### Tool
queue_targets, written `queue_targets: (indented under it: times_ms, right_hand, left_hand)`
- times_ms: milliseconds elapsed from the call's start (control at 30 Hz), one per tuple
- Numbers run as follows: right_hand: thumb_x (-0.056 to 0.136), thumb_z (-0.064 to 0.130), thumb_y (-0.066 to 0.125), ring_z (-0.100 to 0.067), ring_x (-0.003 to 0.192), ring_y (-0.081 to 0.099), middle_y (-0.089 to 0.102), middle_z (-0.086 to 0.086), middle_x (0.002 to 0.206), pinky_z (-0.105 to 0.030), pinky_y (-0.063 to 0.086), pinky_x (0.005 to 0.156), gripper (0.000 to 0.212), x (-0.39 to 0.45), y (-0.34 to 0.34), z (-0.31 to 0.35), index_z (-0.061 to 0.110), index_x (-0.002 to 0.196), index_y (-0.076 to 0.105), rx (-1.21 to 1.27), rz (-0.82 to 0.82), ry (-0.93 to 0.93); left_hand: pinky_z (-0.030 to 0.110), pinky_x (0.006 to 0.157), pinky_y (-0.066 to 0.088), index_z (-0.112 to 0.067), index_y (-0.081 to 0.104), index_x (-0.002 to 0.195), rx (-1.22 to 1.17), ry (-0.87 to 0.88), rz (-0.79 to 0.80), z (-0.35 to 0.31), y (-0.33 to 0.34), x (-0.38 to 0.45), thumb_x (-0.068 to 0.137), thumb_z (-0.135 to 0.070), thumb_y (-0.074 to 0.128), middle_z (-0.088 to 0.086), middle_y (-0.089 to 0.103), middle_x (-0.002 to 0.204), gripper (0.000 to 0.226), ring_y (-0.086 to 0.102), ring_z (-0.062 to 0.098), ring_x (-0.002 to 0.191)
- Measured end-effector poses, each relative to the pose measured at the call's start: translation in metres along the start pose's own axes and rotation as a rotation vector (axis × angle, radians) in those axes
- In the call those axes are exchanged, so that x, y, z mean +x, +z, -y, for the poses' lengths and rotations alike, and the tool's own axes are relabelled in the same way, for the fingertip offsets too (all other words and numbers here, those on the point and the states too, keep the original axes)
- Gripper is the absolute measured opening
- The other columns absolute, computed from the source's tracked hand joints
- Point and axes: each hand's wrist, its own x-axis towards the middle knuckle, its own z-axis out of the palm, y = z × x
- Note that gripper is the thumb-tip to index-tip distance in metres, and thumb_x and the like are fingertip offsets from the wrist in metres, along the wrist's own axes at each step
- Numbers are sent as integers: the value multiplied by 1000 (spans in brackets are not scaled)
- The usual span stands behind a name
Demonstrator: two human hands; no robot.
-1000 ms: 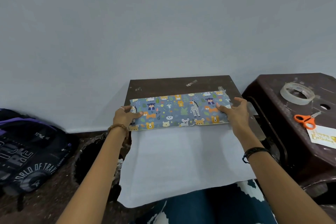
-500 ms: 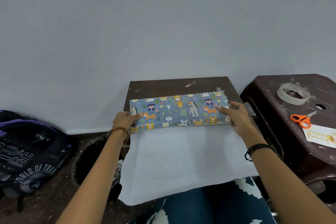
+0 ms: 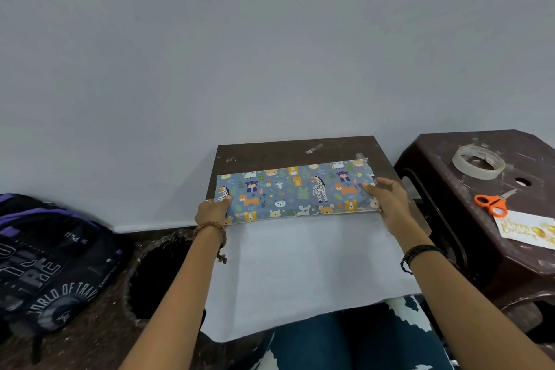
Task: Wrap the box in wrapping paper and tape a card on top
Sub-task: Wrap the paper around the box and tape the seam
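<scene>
fingers (image 3: 223,200) of the left hand (image 3: 211,212) pinch the printed flap of wrapping paper (image 3: 295,189) at its left end; the right hand (image 3: 387,200) lies fairly flat on its right end. both press it over the box, hidden beneath, on the bench (image 3: 295,147). judging by the white sheet left bare, wrapping is at its first fold; next comes the near half, then the tape (image 3: 479,161) and card (image 3: 527,229) on the stool (image 3: 435,153).

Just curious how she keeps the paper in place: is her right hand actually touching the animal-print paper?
Touching. The head view shows the right hand lying on the right end of the animal-print paper, fingers flat on it.
</scene>
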Motion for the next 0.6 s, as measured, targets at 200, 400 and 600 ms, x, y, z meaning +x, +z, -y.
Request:
queue_targets:
  times_ms: [200,400,600]
  right_hand:
    - [87,8,61,-29,118,51,53,-13,128,-40,43,91,33,-17,18,-8,9,120,54,-639,-249,-550]
    - [78,-5,51,-24,103,64,61,-8,127,-40,51,87,45,-32,49,-34,13,118,63,-1096,213,-1405]
    - [76,17,62,-20,96,69,71,-1,110,-44,50,85,30,-34,61,-44,21,104,72,-1153,264,-1399]
  left_hand:
    - [43,92,47,2,50,118,4,99,-104,4,10,-14,90,-26,58,22,55,120,41,54,37,108]
    - [39,89,43,-2,47,121,-111,87,-166,9,17,-23,91,-28,56,18,56,120,40,54,35,108]
    - [24,106,29,-4,44,131,185,588,-398,22,41,-59,82,-8,65,18,35,138,53,39,32,125]
